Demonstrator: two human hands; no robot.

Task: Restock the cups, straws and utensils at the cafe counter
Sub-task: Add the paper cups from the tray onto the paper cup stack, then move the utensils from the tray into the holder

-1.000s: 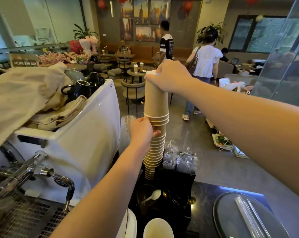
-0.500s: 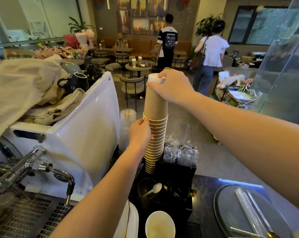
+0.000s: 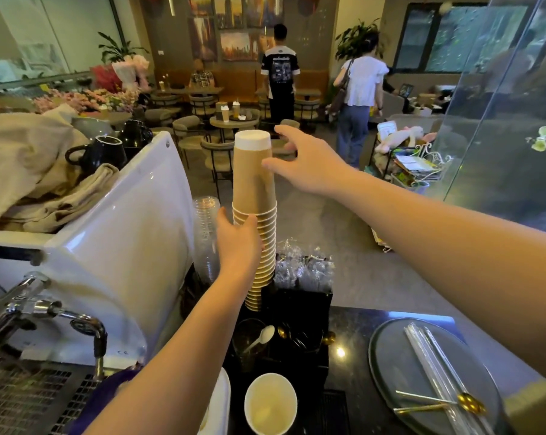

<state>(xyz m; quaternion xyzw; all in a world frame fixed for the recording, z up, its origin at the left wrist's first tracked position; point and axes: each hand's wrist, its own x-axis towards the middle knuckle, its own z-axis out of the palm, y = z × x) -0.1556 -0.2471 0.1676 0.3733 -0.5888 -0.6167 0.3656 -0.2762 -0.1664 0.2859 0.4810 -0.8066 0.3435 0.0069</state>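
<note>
A tall stack of upside-down brown paper cups (image 3: 254, 196) stands in a black organiser (image 3: 300, 304) on the counter. My left hand (image 3: 238, 243) grips the stack's left side at mid height. My right hand (image 3: 300, 164) hovers just right of the top cup, fingers spread, holding nothing. A stack of clear plastic cups (image 3: 206, 233) stands left of the paper cups. Wrapped utensils (image 3: 303, 266) stick up from the organiser on the right. Clear wrapped straws (image 3: 434, 365) and gold spoons (image 3: 466, 403) lie on a grey plate (image 3: 391, 356) at the lower right.
A white espresso machine (image 3: 108, 246) with cloths and black mugs (image 3: 99, 152) on top fills the left. An upright paper cup (image 3: 270, 403) stands at the near edge. A glass panel (image 3: 500, 120) rises on the right. Two people stand among tables beyond the counter.
My right hand has let go of the top cup and opened beside it. The upper cups have settled lower onto the stack. My left hand stays on the stack.
</note>
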